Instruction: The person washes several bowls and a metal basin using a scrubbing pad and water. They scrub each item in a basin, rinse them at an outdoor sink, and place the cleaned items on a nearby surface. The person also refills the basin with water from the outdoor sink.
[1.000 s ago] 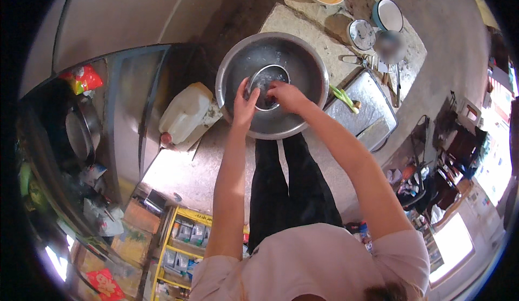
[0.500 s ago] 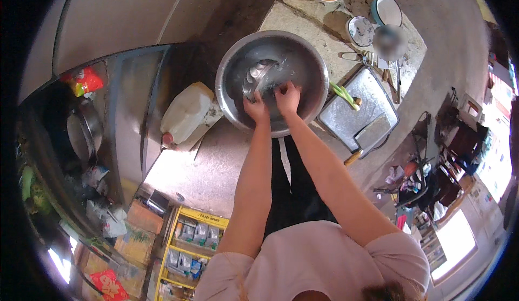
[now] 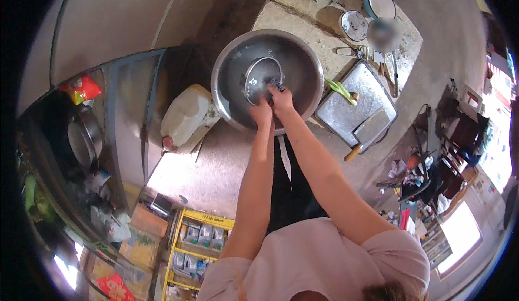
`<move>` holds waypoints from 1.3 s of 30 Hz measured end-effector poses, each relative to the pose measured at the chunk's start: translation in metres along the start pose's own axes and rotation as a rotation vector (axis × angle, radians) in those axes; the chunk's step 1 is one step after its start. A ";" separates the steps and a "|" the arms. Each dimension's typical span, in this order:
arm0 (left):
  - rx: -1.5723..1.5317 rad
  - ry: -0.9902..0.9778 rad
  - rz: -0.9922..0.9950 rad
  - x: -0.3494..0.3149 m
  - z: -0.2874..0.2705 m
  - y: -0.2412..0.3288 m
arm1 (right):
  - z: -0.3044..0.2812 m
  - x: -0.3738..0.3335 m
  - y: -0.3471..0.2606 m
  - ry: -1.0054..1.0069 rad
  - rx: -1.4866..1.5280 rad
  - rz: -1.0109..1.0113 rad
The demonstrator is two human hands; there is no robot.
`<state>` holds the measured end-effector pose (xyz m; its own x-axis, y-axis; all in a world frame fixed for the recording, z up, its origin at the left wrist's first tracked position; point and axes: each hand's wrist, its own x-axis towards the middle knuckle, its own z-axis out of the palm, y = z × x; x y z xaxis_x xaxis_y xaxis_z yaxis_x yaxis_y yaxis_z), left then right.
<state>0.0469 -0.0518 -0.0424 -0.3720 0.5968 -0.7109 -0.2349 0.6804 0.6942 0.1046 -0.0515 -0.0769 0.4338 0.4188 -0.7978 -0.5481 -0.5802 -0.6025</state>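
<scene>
Just above the frame's centre, the left hand [image 3: 261, 111] is gripping the lower rim of a small steel bowl [image 3: 260, 76] that is tilting inside a large steel basin [image 3: 238, 106], while the right hand [image 3: 281, 98] is closing its fingers on a dark scrubber [image 3: 277, 80] and pressing it against the bowl's inner wall. Wet thin steel like this probably feels light, rigid and slippery, so the rim looks like the safest hold. To the right, a cleaver [image 3: 367, 133] is lying on a metal tray [image 3: 346, 111] on the table [image 3: 303, 22].
</scene>
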 end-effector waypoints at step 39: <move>0.491 -0.030 0.501 -0.003 -0.023 0.009 | -0.001 -0.005 0.029 0.056 -0.538 -0.311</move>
<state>0.0256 -0.0571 -0.0309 -0.3025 0.8954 -0.3267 0.3939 0.4296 0.8126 0.0874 -0.0708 -0.0900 0.5602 0.5956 -0.5757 0.0406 -0.7139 -0.6990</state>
